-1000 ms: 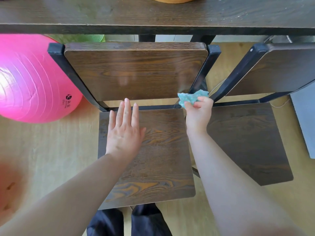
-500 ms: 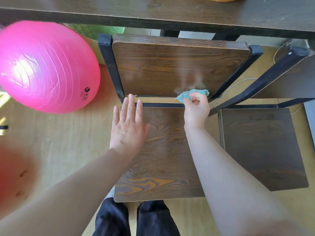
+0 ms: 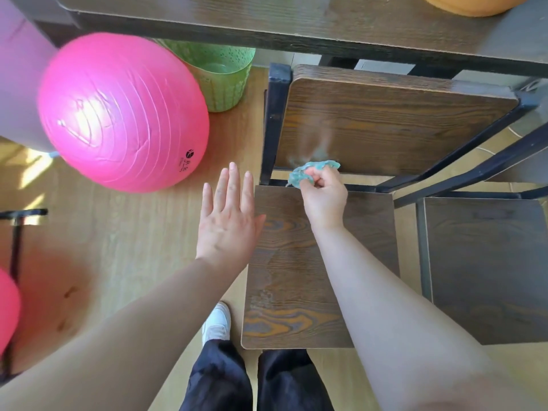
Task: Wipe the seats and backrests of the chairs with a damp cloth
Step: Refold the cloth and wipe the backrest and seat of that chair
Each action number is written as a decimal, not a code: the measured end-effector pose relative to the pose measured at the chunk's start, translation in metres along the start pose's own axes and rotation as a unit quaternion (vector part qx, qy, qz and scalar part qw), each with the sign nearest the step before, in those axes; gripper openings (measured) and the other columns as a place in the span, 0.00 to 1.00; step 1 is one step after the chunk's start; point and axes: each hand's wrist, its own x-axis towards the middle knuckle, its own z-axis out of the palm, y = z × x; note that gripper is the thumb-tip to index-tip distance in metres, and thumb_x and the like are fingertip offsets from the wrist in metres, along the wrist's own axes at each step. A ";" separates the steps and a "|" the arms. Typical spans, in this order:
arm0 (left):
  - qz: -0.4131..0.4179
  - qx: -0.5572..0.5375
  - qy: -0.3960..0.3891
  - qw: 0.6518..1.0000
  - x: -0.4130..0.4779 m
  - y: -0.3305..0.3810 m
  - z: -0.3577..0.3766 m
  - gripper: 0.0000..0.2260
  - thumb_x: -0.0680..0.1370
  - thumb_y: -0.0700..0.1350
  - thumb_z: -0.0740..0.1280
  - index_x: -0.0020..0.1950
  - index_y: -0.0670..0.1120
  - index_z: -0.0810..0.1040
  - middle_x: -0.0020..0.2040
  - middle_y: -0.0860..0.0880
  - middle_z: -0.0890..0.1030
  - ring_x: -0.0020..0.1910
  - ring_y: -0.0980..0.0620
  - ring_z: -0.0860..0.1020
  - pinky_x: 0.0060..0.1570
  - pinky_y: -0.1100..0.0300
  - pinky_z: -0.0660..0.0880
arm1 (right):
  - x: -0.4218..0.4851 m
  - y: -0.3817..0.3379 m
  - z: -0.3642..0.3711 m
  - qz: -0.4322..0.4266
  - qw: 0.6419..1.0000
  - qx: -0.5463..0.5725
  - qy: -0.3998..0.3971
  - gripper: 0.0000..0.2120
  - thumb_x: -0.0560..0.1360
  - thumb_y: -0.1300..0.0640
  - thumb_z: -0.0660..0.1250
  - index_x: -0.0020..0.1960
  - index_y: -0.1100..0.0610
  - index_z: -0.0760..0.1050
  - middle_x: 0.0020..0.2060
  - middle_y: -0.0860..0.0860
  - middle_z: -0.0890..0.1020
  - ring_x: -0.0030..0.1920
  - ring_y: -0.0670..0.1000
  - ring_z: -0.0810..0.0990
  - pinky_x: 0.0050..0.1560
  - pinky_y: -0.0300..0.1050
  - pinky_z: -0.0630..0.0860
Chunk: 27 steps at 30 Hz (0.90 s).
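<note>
head view, r grip: right hand (image 3: 324,197) fingers curled in tight, thumb tucked, clamped round the cloth (image 3: 311,170); cloth bunched, sticks out past the knuckles.
cloth spot: at the lower edge of the backrest (image 3: 385,123), left of its middle, above the gap betw. backrest & seat (image 3: 296,277); looks pressed on the wood, contact not sure.
l grip: left hand (image 3: 228,221) flat, fingers straight & close together, holds nothing.
l hand pose: palm down, fingers pointing away from the body, over the seat's left edge; thumb over the wood, rest over the floor (image 3: 133,232); can't tell if it touches the seat.
r arm pose: forearm comes in from lower right, crosses the seat diag., wrist about straight, knuckles up.
l arm pose: forearm comes in from lower left, bare.
cloth look: teal, crumpled, thin, soft.
chair: dark brown wood-grain boards, rounded corners, black metal frame; pale smear on the backrest just above the cloth.
2nd chair (image 3: 486,268): same make, just beside on the right.
table (image 3: 296,22): dark wood-grain top, across the top of frame, backrest beneath its edge.
ball (image 3: 118,111): big, pink, glossy, ribbed, on the floor left of the chair.
basket (image 3: 222,75): green, perforated, behind the ball.
floor look: light wood planks.
below: dark trousers (image 3: 219,378), white shoe (image 3: 216,321).
</note>
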 end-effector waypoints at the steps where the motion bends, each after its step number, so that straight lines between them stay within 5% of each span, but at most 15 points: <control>1: -0.002 0.002 -0.001 1.000 -0.002 -0.005 0.001 0.35 0.83 0.59 0.51 0.81 0.43 0.38 0.81 0.41 0.40 0.80 0.44 0.40 0.78 0.44 0.43 | -0.003 0.000 0.006 0.004 1.000 -0.009 -0.013 0.05 0.73 0.62 0.71 0.45 0.54 0.78 0.48 0.50 0.81 0.48 0.48 0.80 0.48 0.38 0.79; 9: -0.005 0.000 -0.024 1.000 -0.016 -0.036 0.004 0.35 0.83 0.59 0.50 0.80 0.44 0.36 0.81 0.41 0.38 0.80 0.44 0.38 0.78 0.43 0.43 | -0.006 0.003 0.029 0.015 0.995 -0.044 -0.090 0.08 0.75 0.63 0.69 0.51 0.54 0.82 0.53 0.47 0.77 0.53 0.48 0.79 0.54 0.41 0.78; 20: 0.025 0.007 -0.054 0.998 -0.028 -0.023 0.014 0.33 0.84 0.59 0.46 0.79 0.44 0.33 0.80 0.41 0.35 0.79 0.44 0.35 0.78 0.44 0.40 | -0.047 0.064 -0.061 0.171 0.976 0.036 -0.127 0.11 0.77 0.63 0.69 0.58 0.53 0.80 0.53 0.49 0.83 0.49 0.46 0.84 0.50 0.43 0.83; 27: 0.057 0.019 -0.063 0.996 -0.029 0.005 0.026 0.33 0.84 0.58 0.48 0.80 0.44 0.34 0.81 0.41 0.36 0.80 0.45 0.36 0.78 0.44 0.41 | -0.057 0.124 -0.103 0.128 0.970 -0.185 -0.089 0.16 0.77 0.60 0.67 0.63 0.49 0.79 0.54 0.46 0.82 0.54 0.48 0.80 0.58 0.46 0.78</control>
